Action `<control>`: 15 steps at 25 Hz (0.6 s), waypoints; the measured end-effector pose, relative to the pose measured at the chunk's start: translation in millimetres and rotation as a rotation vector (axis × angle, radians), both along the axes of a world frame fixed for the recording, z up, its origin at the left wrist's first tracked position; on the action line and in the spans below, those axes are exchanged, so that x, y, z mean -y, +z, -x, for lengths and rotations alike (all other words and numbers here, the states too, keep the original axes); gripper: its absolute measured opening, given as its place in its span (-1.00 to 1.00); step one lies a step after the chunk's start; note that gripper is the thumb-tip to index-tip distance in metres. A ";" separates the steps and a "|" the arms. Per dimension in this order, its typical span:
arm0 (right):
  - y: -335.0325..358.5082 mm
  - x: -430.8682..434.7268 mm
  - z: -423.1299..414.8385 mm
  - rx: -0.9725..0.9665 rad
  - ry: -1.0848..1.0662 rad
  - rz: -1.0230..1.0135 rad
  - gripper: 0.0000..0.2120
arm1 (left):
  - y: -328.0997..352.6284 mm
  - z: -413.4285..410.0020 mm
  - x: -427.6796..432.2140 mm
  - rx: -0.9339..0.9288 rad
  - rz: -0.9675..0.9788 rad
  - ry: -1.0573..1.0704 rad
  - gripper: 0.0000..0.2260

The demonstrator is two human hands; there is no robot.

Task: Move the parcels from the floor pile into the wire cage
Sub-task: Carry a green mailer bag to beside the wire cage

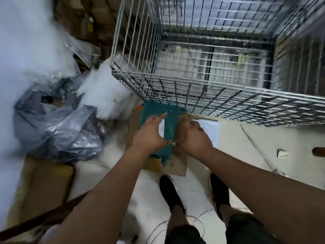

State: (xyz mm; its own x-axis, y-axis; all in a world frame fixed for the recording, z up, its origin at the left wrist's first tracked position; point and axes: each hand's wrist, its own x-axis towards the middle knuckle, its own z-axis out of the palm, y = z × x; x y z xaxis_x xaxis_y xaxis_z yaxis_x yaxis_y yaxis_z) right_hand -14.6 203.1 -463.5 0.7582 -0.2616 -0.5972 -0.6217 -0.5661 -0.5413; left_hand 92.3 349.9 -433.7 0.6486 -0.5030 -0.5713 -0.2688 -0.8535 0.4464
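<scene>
Plainly both hands are on one teal parcel [168, 118]. The left grip [149, 132] spans its left side, forefinger stretched along the face and thumb hooked in near the lower edge. The right grip [191, 138] is curled on the right edge, fingers folded in and pinching the plastic. Two holds suit a soft mailer like this, which would likely sag or fold if carried by one corner. The gap between the left forefinger and thumb leaves the white label [162, 128] uncovered.

The parcel is off the floor, held over a flat cardboard box [156, 166] and just short of the near corner of the wire cage [133, 41], not yet above its top rail. Judging by that, the lift is under way and the parcel must rise over the rail before it can be let go inside. Motion blur hides whether the cage holds anything.

To the left lies the floor pile: crumpled grey plastic bags [58, 131] and a white bag [105, 95] pressed close to the cage's side, so plenty appears left to move
</scene>
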 end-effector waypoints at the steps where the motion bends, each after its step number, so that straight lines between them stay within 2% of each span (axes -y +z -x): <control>1: 24.7 7.5 8.2 0.020 0.008 -0.010 -0.16 | 23.2 6.7 6.6 0.007 -0.003 -0.008 -0.11; 4: 92.3 28.0 36.7 0.036 -0.034 -0.048 -0.20 | 83.7 27.8 24.8 -0.001 0.021 -0.010 -0.13; 8: 161.4 46.2 72.5 0.059 -0.147 -0.026 -0.22 | 154.8 58.7 46.9 0.043 0.110 -0.012 -0.25; 11: 202.7 56.6 96.1 0.084 -0.265 -0.019 -0.20 | 195.7 70.2 65.3 0.069 0.166 -0.085 -0.31; 15: 251.8 75.5 145.0 0.130 -0.413 0.094 -0.17 | 247.7 89.1 103.6 0.147 0.203 -0.299 -0.30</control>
State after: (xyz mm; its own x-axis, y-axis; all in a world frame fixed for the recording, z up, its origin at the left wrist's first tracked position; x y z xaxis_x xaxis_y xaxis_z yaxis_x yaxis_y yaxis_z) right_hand -159.7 127.6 -211.7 0.6457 -0.6073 -0.4629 -0.7364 -0.3350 -0.5878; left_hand 3.2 246.3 -186.0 0.5240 -0.7753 -0.3527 -0.5658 -0.6263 0.5362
